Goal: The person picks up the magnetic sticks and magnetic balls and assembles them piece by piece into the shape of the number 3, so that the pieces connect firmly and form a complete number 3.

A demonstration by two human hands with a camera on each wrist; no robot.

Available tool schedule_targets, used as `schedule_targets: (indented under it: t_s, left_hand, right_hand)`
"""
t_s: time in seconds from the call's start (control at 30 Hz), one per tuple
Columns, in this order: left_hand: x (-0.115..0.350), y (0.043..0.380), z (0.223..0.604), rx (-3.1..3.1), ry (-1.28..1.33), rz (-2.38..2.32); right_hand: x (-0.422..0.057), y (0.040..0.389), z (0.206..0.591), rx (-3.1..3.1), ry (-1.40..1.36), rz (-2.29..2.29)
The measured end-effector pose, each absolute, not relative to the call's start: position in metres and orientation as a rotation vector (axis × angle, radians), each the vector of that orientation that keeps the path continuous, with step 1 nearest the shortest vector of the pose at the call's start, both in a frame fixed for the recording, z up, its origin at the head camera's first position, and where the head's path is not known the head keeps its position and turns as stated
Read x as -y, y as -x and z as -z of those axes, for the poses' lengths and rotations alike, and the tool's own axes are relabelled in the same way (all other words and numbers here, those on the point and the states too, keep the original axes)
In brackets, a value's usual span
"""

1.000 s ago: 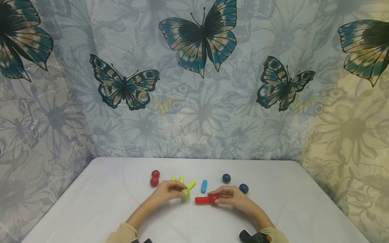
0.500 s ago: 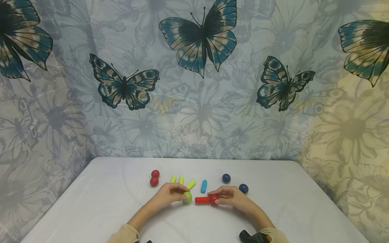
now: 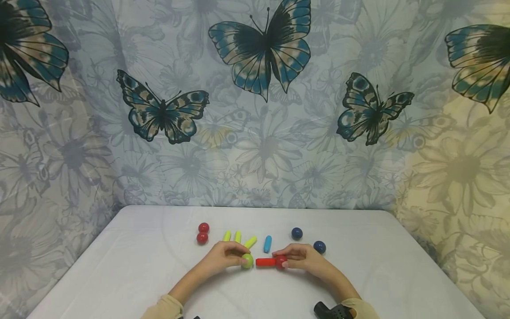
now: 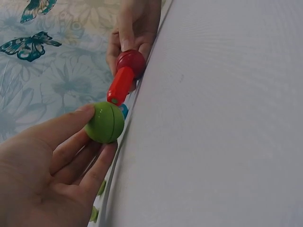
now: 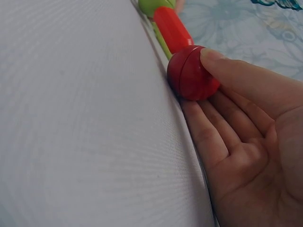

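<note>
My left hand [image 3: 225,257] pinches a green ball [image 4: 105,123] between thumb and fingers, close to the free end of a red rod [image 3: 265,262]. At the rod's other end is a dark red ball [image 5: 191,73], which my right hand [image 3: 304,259] holds between thumb and fingertips. The rod points left from that ball, in line with the green one. In the left wrist view the rod's end [image 4: 115,98] overlaps the green ball's upper edge. A seam line runs round each held ball.
Beyond my left hand lie several yellow-green rods [image 3: 237,236], with two red balls [image 3: 202,233] to their left. One blue rod [image 3: 267,244] rests past the red rod. Two dark blue balls [image 3: 296,234] are at the right. All sit on a white-covered table [image 3: 151,248].
My left hand has carried the green ball slightly right and nearer to me, up toward the red rod's end. The right hand with the red ball and rod has stayed still.
</note>
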State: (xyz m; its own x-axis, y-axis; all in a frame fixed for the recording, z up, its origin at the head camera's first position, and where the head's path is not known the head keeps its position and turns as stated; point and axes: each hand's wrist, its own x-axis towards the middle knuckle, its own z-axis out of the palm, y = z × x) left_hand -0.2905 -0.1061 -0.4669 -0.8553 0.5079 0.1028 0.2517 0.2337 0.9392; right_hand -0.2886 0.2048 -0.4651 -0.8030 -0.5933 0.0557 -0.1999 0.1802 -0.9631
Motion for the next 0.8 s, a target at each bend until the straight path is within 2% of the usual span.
schedule_targets:
  t_s: [0.8]
  left_hand:
    - [0.1021, 0.2872, 0.4664, -2.240, -0.741, -1.669]
  right_hand:
    - [-0.2053, 0.2898, 0.4663, -2.171, 0.715, 1.628]
